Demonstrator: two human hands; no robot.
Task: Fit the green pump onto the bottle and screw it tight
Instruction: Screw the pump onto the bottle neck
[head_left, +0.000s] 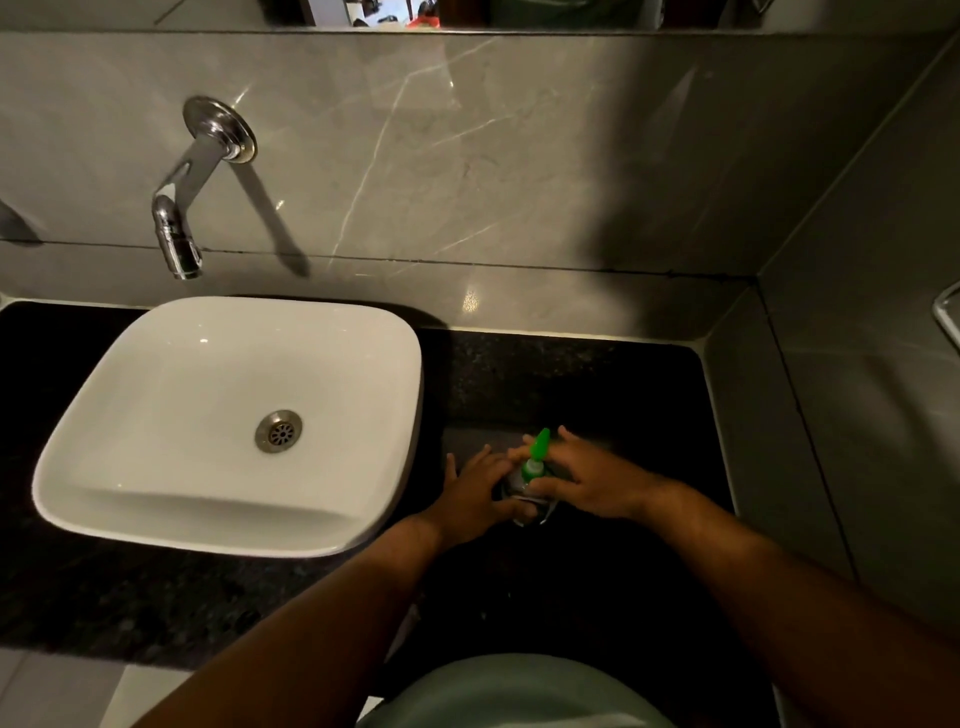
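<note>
Green pump tops the bottle, left hand and right hand each clasping it.

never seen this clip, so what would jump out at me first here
The white basin fills the left of the dark counter, under a chrome wall tap. To its right, the bright green pump stands out, sitting atop a bottle on the counter. The left hand wraps the bottle's side while the right hand closes around the pump's collar.
</note>
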